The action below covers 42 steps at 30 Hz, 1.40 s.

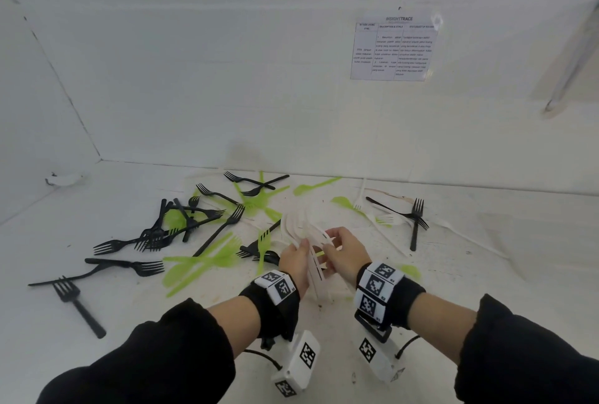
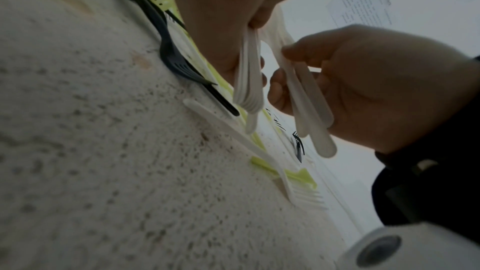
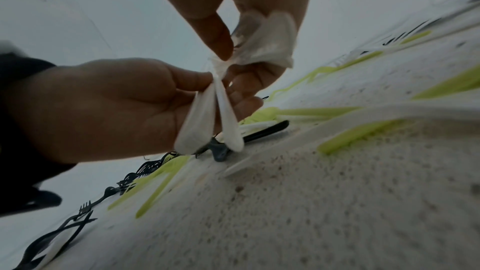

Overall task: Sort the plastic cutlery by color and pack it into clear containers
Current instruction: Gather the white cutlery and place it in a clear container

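Gathering white cutlery [image 1: 303, 235] above the desk [image 1: 486, 274], the left hand [image 1: 293, 259] and right hand [image 1: 345, 251] each clamp their fingers on a fanned bunch; loosely stacked handles could slip back among the green and black pieces

Obstacles: scattered black plastic forks [image 1: 152, 235] left, flat lime-green plastic cutlery [image 1: 207, 259] centre, crossed black forks [image 1: 416, 219] right. Passage: bare speckled white bench [image 1: 136, 316] at near-left edge.
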Available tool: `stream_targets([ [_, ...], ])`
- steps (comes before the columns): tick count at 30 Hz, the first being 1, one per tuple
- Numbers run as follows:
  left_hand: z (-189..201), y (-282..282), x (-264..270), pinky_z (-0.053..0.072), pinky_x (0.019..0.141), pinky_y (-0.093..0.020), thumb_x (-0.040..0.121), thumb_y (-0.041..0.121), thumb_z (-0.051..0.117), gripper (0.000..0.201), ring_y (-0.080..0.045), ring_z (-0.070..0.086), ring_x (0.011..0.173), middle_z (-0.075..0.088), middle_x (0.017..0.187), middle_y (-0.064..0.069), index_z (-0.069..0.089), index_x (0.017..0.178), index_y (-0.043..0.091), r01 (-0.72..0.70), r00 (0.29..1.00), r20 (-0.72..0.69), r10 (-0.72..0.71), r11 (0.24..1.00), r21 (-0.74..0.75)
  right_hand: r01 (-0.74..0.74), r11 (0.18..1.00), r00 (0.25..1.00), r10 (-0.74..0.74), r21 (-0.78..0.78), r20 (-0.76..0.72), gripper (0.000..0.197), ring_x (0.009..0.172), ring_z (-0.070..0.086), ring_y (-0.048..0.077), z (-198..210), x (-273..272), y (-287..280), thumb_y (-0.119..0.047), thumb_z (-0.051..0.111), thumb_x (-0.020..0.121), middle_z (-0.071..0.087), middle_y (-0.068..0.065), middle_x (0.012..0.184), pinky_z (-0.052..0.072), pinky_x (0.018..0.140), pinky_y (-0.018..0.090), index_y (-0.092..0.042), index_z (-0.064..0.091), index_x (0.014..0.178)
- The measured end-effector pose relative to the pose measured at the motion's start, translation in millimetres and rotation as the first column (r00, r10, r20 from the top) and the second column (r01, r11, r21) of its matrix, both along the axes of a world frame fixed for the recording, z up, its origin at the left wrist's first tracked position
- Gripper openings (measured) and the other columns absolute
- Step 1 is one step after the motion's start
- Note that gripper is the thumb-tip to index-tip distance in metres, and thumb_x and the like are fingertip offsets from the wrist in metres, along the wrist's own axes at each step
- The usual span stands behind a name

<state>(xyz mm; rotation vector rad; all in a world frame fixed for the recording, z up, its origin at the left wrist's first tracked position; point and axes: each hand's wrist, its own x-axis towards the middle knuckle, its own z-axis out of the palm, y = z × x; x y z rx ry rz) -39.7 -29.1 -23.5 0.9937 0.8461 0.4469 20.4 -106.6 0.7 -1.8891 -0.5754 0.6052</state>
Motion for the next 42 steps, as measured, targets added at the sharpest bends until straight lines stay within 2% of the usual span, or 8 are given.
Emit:
stream_targets([
  [5, 2, 1, -3, 0.050, 0.063, -0.038, 0.100, 0.015, 0.039, 0.018, -0.030, 0.060, 0.071, 0.058, 0.087, -0.014, 0.053, 0.098, 0.004, -0.028, 1.000, 0.005, 0.028, 0.999, -0.017, 0.036, 0.998, 0.991, -0.042, 0.045, 0.125, 0.019, 0.080, 0.059, 0.021, -6, -8, -3, -0.010, 0.048, 0.090, 0.053, 0.005, 0.101, 0.055, 0.073, 0.036, -0.018, 0.053, 0.106],
  [12, 6, -2, -7, 0.052, 0.074, -0.038, 0.101, 0.018, 0.036, 0.028, -0.030, 0.063, 0.089, 0.062, 0.112, -0.024, 0.050, 0.120, 0.004, 0.059, 0.998, 0.017, -0.058, 0.994, -0.087, -0.034, 0.998, 0.996, 0.029, 0.056, 0.086, 0.017, 0.087, 0.065, 0.026, -7, -11, 5, -0.017, 0.055, 0.090, 0.061, -0.003, 0.098, 0.056, 0.080, 0.043, -0.029, 0.050, 0.101],
  [19, -1, 6, -10, 0.047, 0.041, -0.020, 0.099, 0.011, 0.041, 0.027, -0.024, 0.059, 0.069, 0.062, 0.096, -0.020, 0.053, 0.120, -0.002, 0.045, 0.999, 0.013, -0.045, 0.999, -0.026, 0.024, 0.997, 1.000, -0.025, 0.069, 0.018, 0.015, 0.095, 0.063, 0.022, -8, -14, 12, -0.011, 0.060, 0.086, 0.061, -0.008, 0.091, 0.052, 0.088, 0.041, -0.026, 0.059, 0.090],
  [22, -7, 6, -9, 0.052, 0.052, -0.027, 0.096, 0.012, 0.048, 0.021, -0.028, 0.063, 0.074, 0.066, 0.094, -0.018, 0.059, 0.112, 0.004, 0.009, 1.000, -0.013, -0.008, 1.000, 0.025, 0.095, 0.994, 0.991, -0.099, 0.047, 0.088, 0.016, 0.087, 0.057, 0.012, -13, -13, 13, -0.014, 0.058, 0.088, 0.057, -0.009, 0.090, 0.045, 0.078, 0.022, -0.016, 0.061, 0.104],
  [26, -9, 6, -4, 0.052, 0.088, -0.050, 0.093, 0.015, 0.055, 0.021, -0.035, 0.065, 0.098, 0.067, 0.105, -0.021, 0.062, 0.110, 0.004, -0.019, 1.000, -0.016, 0.021, 0.998, 0.066, 0.150, 0.987, 0.982, -0.156, 0.060, 0.107, 0.021, 0.083, 0.059, 0.013, -16, -16, 15, -0.018, 0.057, 0.089, 0.057, -0.007, 0.091, 0.050, 0.076, 0.026, -0.017, 0.058, 0.111],
  [31, -5, 8, 2, 0.053, 0.081, -0.047, 0.094, 0.011, 0.052, 0.007, -0.030, 0.063, 0.082, 0.065, 0.089, -0.016, 0.058, 0.093, 0.007, -0.047, 0.999, -0.002, 0.047, 0.997, 0.066, 0.193, 0.979, 0.972, -0.201, 0.074, 0.122, 0.029, 0.092, 0.059, 0.020, -17, -10, 21, -0.016, 0.054, 0.091, 0.058, 0.004, 0.111, 0.052, 0.086, 0.035, -0.016, 0.057, 0.121],
  [35, -3, 12, 5, 0.052, 0.065, -0.035, 0.094, 0.010, 0.053, 0.009, -0.025, 0.060, 0.073, 0.062, 0.083, -0.013, 0.055, 0.085, 0.011, -0.062, 0.998, 0.013, 0.061, 0.995, 0.081, 0.071, 0.997, 0.987, -0.065, -0.040, 0.145, 0.035, 0.104, 0.060, 0.027, -15, -6, 22, -0.019, 0.045, 0.096, 0.060, 0.011, 0.121, 0.049, 0.093, 0.039, -0.007, 0.054, 0.128],
  [42, -2, 17, 4, 0.051, 0.090, -0.050, 0.095, 0.011, 0.051, 0.024, -0.037, 0.063, 0.102, 0.065, 0.110, -0.022, 0.058, 0.115, 0.000, -0.007, 1.000, -0.011, 0.008, 0.996, 0.093, -0.019, 0.994, 0.990, 0.034, -0.110, 0.138, 0.033, 0.098, 0.062, 0.019, -4, -1, 18, -0.023, 0.059, 0.090, 0.068, 0.005, 0.108, 0.046, 0.084, 0.026, -0.013, 0.062, 0.121],
])
